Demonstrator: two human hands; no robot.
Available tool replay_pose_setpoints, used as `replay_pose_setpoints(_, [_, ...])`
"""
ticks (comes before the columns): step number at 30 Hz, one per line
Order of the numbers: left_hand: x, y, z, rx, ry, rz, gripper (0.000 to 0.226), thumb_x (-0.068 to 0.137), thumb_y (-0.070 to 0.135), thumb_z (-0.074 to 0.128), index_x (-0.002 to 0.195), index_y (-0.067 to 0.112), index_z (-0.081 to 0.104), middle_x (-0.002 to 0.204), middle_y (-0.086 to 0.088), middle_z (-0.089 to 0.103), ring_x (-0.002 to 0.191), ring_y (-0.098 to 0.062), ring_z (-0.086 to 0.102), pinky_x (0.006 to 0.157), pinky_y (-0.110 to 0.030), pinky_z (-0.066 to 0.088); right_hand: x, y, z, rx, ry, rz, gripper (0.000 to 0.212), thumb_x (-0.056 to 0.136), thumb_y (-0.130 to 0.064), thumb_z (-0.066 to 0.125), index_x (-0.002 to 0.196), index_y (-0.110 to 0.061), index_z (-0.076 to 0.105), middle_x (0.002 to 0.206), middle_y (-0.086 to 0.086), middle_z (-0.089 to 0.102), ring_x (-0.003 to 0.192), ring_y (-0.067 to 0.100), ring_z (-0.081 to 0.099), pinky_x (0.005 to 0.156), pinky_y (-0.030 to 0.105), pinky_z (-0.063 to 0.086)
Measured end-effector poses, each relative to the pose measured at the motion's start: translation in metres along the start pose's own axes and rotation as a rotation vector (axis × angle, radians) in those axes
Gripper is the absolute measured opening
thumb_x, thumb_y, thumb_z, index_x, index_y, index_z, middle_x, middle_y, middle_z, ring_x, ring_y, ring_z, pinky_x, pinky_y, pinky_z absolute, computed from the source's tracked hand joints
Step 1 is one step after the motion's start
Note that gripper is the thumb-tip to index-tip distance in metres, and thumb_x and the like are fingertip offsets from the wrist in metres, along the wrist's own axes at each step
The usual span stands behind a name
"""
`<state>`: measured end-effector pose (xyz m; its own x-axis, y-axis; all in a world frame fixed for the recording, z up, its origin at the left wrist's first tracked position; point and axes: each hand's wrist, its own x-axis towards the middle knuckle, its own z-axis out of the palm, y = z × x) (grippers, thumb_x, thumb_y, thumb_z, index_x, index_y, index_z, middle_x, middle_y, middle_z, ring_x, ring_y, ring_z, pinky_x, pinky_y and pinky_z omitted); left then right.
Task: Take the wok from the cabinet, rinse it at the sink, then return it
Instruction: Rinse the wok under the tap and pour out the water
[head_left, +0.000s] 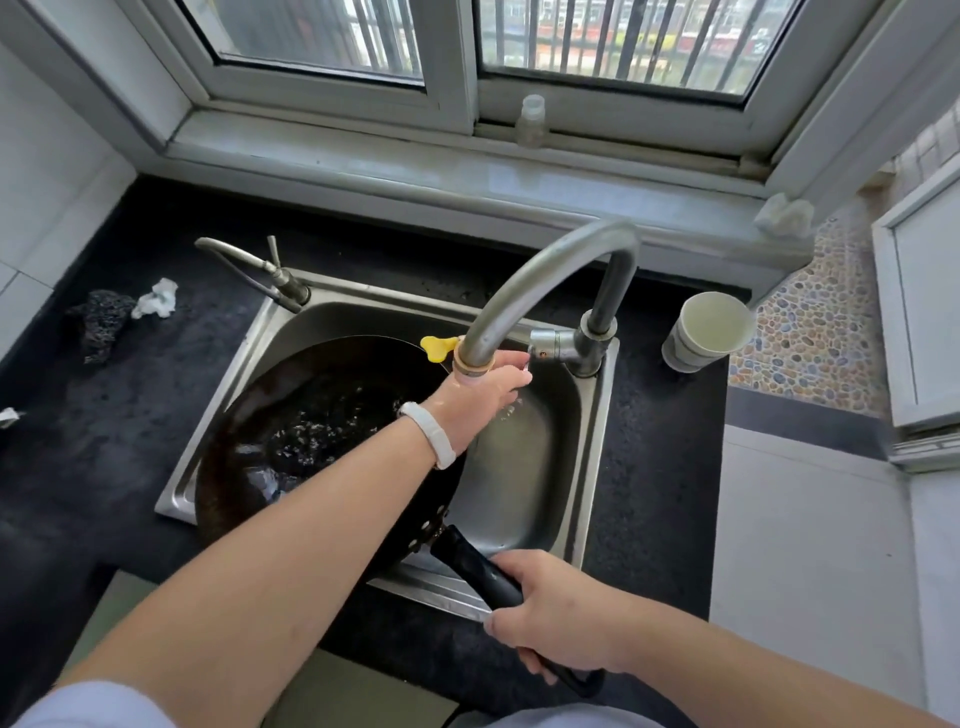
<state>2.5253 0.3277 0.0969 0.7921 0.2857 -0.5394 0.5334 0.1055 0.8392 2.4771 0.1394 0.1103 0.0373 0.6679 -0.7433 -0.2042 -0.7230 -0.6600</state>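
Item: black wok (260, 467), ctr-left of frame, sitting tilted in steel sink (524, 483), its bowl filling most of the basin and its rim overhanging the sink's near-left edge; water w/ bubbles pooled inside. Wok handle (475, 566), black, runs toward lower right over the sink's front rim. Right hands entry: right hand (556, 618), lower ctr-right, fingers wrapped round the handle, firm grasp. Left hand (483, 387), ctr frame, reaches across the wok to the lever on the body of the gooseneck tap (545, 270); fingertips at the lever, but can't tell whether they pinch it or only touch. White wristband (428, 434) on left wrist. Yellow butterfly knob (436, 347) at spout end, just left of that hand. Second, smaller tap (249, 270) at sink's upper-left corner. Dark surface (660, 467) around sink: black scourer lump (101, 322) and crumpled white tissue (156, 299) at left, well apart from the wok; stacked paper cups (709, 332) at right, near tap base. Plastic bottle (531, 122) on window sill, top ctr.
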Motion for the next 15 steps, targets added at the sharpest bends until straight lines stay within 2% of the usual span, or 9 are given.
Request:
replay_pose_setpoints(2, [-0.005, -0.006, 0.014, -0.055, 0.034, -0.011, 0.048, 0.074, 0.028, 0.063, 0.121, 0.022, 0.059, 0.131, -0.009, 0.06, 0.124, -0.021, 0.055, 0.111, -0.041, 0.04, 0.001, 0.001, 0.0, 0.012, 0.004, 0.005, 0.03, 0.088, -0.014, 0.057, 0.118, -0.011, 0.053, 0.058, 0.005, 0.057, 0.041, 0.015, 0.051, 0.042, 0.026, 0.046])
replay_pose_setpoints(4, [-0.008, -0.008, 0.024, -0.109, 0.025, -0.007, 0.068, 0.072, 0.026, 0.063, 0.137, 0.014, 0.05, 0.133, -0.006, 0.058, 0.125, -0.016, 0.053, 0.113, -0.04, 0.037, 0.001, 0.002, -0.001, 0.019, 0.008, 0.018, 0.031, 0.088, -0.015, 0.057, 0.119, -0.012, 0.053, 0.057, 0.004, 0.057, 0.042, 0.015, 0.051, 0.044, 0.028, 0.046])
replay_pose_setpoints(7, [-0.013, -0.007, 0.031, -0.202, 0.005, 0.013, 0.059, 0.072, 0.018, 0.057, 0.131, 0.01, 0.054, 0.119, 0.005, 0.062, 0.113, -0.002, 0.056, 0.107, -0.029, 0.038, 0.0, 0.003, 0.0, 0.028, 0.007, 0.035, 0.031, 0.086, -0.016, 0.056, 0.118, -0.014, 0.053, 0.057, 0.004, 0.059, 0.042, 0.017, 0.051, 0.048, 0.031, 0.045])
replay_pose_setpoints(11, [-0.014, -0.01, 0.038, -0.25, 0.016, 0.012, 0.079, 0.071, 0.018, 0.056, 0.146, 0.004, 0.035, 0.138, -0.003, 0.049, 0.131, -0.013, 0.044, 0.113, -0.032, 0.033, -0.002, 0.004, 0.002, 0.026, 0.017, 0.028, 0.035, 0.085, -0.015, 0.056, 0.119, -0.01, 0.052, 0.056, 0.005, 0.059, 0.039, 0.015, 0.05, 0.045, 0.028, 0.041])
replay_pose_setpoints(15, [-0.018, -0.011, 0.052, -0.255, 0.032, 0.027, 0.076, 0.071, 0.014, 0.058, 0.144, 0.009, 0.037, 0.126, 0.007, 0.056, 0.119, -0.002, 0.052, 0.101, -0.023, 0.041, -0.002, 0.004, 0.003, 0.032, 0.01, 0.034, 0.039, 0.086, -0.015, 0.056, 0.124, -0.008, 0.051, 0.057, 0.005, 0.059, 0.039, 0.014, 0.05, 0.042, 0.027, 0.04])
